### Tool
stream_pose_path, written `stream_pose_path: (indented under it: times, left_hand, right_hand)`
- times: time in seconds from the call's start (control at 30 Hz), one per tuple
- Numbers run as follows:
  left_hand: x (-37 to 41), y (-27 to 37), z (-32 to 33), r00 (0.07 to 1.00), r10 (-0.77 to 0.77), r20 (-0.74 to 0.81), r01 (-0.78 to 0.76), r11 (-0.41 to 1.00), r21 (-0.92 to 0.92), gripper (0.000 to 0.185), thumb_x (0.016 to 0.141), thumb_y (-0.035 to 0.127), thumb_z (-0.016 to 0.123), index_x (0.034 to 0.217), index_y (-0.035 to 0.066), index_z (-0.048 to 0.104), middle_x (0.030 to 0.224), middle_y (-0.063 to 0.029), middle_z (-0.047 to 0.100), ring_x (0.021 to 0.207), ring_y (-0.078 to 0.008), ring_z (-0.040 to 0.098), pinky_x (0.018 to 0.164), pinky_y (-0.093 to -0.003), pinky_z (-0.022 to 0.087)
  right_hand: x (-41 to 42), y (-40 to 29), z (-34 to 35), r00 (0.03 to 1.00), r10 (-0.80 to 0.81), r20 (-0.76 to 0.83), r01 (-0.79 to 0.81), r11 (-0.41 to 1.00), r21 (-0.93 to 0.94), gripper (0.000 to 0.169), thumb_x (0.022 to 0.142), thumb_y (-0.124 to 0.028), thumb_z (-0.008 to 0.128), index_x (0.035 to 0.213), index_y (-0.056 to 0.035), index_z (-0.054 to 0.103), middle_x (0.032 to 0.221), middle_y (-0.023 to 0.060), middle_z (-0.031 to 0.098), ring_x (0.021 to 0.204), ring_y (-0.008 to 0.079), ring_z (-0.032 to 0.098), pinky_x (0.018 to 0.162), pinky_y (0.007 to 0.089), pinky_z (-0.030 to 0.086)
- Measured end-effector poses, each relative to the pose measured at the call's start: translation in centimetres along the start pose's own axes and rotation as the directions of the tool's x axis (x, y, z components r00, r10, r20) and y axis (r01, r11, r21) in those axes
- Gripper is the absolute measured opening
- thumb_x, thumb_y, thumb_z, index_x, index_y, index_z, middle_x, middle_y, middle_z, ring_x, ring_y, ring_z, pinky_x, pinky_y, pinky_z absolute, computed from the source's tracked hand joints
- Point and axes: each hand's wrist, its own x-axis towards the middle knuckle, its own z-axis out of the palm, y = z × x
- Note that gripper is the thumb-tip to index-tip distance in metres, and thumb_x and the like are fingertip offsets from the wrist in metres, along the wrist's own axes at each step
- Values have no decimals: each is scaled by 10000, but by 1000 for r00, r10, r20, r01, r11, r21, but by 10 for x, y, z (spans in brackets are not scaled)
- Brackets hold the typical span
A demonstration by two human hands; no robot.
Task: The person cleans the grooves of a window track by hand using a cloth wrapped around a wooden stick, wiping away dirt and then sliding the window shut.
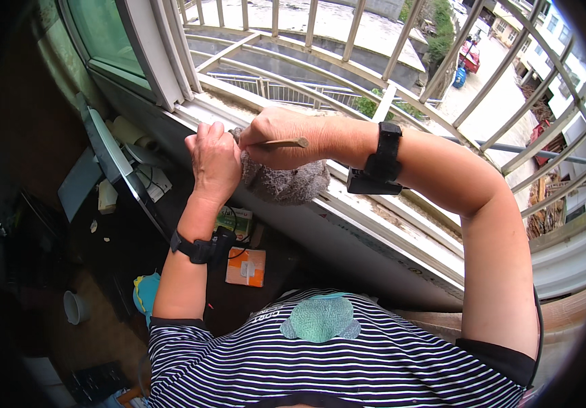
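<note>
My right hand (275,145) is curled around a thin wooden stick (290,143), whose blunt end sticks out over the wrist. Under that hand a grey, shaggy bundle (290,183), perhaps a mop head or a rag, rests against the inner edge of the window sill (392,227). Whether the stick joins the bundle is hidden. My left hand (215,160) sits close beside the right, at the bundle's left end, with its fingers bent. What its fingers grip, if anything, is out of sight.
Metal window bars (349,30) curve outside the sill. A sliding window frame (155,51) stands at the left. Below, a monitor (119,163), an orange box (245,267) and a green box (239,223) are on a dark desk. A white cup (75,307) lies lower left.
</note>
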Motion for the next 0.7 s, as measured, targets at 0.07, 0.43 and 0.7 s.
stream_pose_path:
  times: [0.07, 0.43, 0.7]
  left_hand:
    - [-5, 16, -4, 999, 31, 15, -30, 998, -60, 63, 725, 83, 609, 677, 46, 591, 842, -76, 542, 907, -274, 499, 765, -406, 359]
    - [-27, 102, -22, 986, 167, 13, -158, 951, -265, 46, 692, 89, 572, 670, 56, 549, 835, -76, 498, 866, -269, 469, 725, -382, 364]
    - [-41, 145, -32, 971, 236, 27, -205, 889, -409, 50, 669, 94, 556, 687, 50, 572, 815, -76, 466, 845, -250, 449, 728, -361, 349]
  right_hand:
    - [-18, -6, -3, 1000, 4, 22, -4, 1000, 20, 96, 795, -101, 576, 779, -17, 619, 671, 196, 595, 658, 390, 596, 594, 426, 485]
    - [-113, -57, -16, 993, 104, 48, -106, 992, 60, 76, 728, -47, 621, 708, -19, 553, 644, 183, 571, 650, 391, 584, 586, 447, 479]
    - [-143, -95, -41, 963, 198, 182, -214, 974, 73, 69, 727, -20, 602, 726, -16, 534, 673, 151, 567, 686, 366, 573, 634, 442, 478]
